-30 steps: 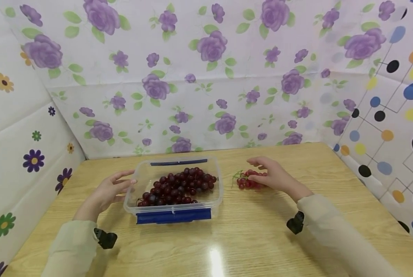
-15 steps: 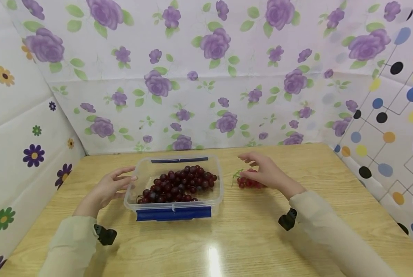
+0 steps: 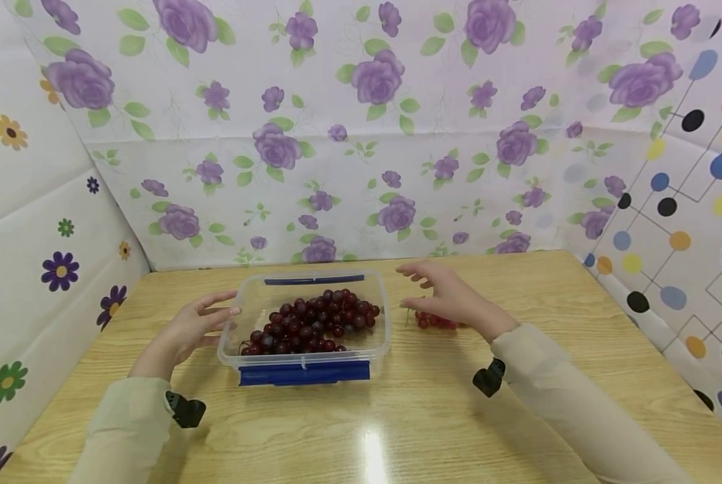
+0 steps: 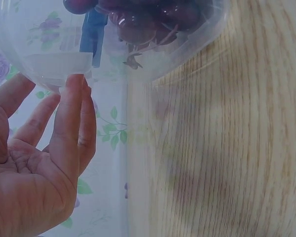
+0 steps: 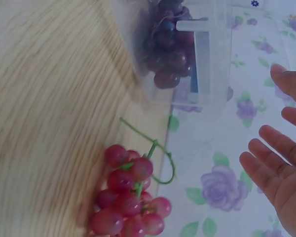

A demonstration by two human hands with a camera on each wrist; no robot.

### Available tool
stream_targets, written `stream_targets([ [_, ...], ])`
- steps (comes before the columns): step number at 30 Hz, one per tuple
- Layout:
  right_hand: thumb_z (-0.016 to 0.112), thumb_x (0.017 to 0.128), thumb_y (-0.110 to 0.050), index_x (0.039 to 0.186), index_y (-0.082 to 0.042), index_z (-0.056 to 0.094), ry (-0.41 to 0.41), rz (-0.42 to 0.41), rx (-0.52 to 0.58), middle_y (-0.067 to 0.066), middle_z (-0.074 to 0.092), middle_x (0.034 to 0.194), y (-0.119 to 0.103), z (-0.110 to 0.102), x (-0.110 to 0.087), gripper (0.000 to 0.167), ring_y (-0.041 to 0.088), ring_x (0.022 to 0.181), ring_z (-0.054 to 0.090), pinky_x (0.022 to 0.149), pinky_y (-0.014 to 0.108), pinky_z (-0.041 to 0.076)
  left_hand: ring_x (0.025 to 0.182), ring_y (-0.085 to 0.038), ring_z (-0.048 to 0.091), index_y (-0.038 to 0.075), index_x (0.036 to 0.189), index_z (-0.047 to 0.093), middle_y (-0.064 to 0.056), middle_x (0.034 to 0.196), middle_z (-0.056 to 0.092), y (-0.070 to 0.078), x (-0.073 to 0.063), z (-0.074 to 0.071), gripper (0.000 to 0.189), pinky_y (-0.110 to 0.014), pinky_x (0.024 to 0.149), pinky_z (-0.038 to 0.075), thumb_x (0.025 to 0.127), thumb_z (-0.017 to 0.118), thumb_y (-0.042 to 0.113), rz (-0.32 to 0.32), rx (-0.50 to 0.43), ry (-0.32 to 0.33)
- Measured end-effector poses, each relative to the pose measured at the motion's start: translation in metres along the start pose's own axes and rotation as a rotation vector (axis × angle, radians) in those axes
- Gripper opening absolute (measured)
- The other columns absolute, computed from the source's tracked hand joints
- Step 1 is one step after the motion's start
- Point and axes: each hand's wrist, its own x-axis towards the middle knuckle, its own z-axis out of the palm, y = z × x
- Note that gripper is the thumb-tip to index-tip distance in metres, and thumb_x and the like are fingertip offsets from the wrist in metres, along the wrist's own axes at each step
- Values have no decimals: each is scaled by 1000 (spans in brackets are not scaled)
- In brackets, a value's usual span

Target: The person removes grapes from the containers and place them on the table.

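A clear plastic box (image 3: pixel 337 355) with blue clips holds a bunch of dark grapes (image 3: pixel 305 327). My left hand (image 3: pixel 185 334) is at the box's left side, its fingertips touching the wall near the rim; the left wrist view shows these fingers (image 4: pixel 71 118) mostly straight. To the right of the box, a small bunch of pinkish-red grapes (image 5: pixel 130 197) with a green stem lies on the table. My right hand (image 3: pixel 446 296) hovers above and behind that bunch, partly covering it in the head view. Its fingers are spread with nothing between them.
The wooden table (image 3: pixel 288 430) reaches to a purple-flowered cloth backdrop (image 3: pixel 337 202) behind. Flower-print cloth (image 3: pixel 34 222) stands on the left, and dotted cloth (image 3: pixel 682 202) on the right. A small black camera is worn on each wrist.
My right hand has moved leftward from over the red grapes toward the box, staying empty. The left hand keeps its place at the box, and both grape bunches lie as before.
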Motion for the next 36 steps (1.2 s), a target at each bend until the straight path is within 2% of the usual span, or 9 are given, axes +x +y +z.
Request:
stream_targets([
  [5, 72, 87, -21, 138, -7, 48, -24, 1, -8, 16, 53, 134, -7, 2, 6, 58, 32, 116, 53, 94, 45, 48, 125, -31, 50, 16, 154, 19, -25, 150, 31, 1, 0, 1, 76, -35, 87, 53, 94, 56, 45, -1, -3, -4],
  [8, 72, 86, -22, 141, -9, 44, -49, 7, -5, 14, 50, 138, -10, 3, 10, 62, 32, 119, 51, 96, 46, 47, 127, -34, 48, 16, 153, 19, -25, 150, 31, 1, 1, 2, 76, -36, 88, 52, 94, 57, 45, 1, -9, -4],
  [18, 72, 86, -21, 145, -11, 38, -119, 17, 10, 13, 43, 144, -21, 10, 22, 69, 35, 126, 46, 101, 50, 43, 124, -32, 50, 14, 153, 20, -25, 149, 32, 0, 0, 1, 76, -35, 87, 53, 94, 57, 43, -2, -13, 0],
  [26, 72, 86, -23, 147, -12, 35, -146, -12, 24, 13, 40, 146, -30, 16, 29, 72, 36, 128, 44, 102, 52, 41, 121, -28, 53, 14, 153, 20, -26, 149, 32, 0, 0, 0, 75, -37, 89, 52, 94, 57, 43, 8, -9, -3],
  [32, 73, 86, -25, 145, -7, 37, -148, -50, -19, 13, 41, 146, -34, 24, 37, 72, 33, 130, 43, 103, 48, 41, 119, -25, 55, 14, 153, 20, -26, 149, 32, 0, 0, -1, 75, -37, 89, 52, 94, 57, 43, 11, -8, -7],
  [36, 73, 86, -24, 144, -6, 39, -150, -72, -47, 13, 41, 147, -37, 30, 43, 70, 30, 130, 42, 105, 47, 39, 122, -27, 53, 15, 153, 20, -26, 150, 31, 0, 0, -2, 76, -39, 91, 51, 94, 57, 44, 9, -6, -9],
])
